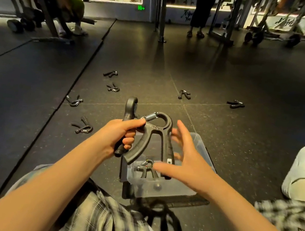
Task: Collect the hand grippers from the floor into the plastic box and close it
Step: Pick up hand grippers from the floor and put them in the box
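Because the hand gripper (150,127) is likely hard and springy, its handle is gripped by the left hand (120,132); the right hand (188,159) is spread open.

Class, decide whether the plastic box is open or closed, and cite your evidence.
Open: the plastic box stands uncovered on top, with a hand gripper lying visible inside.
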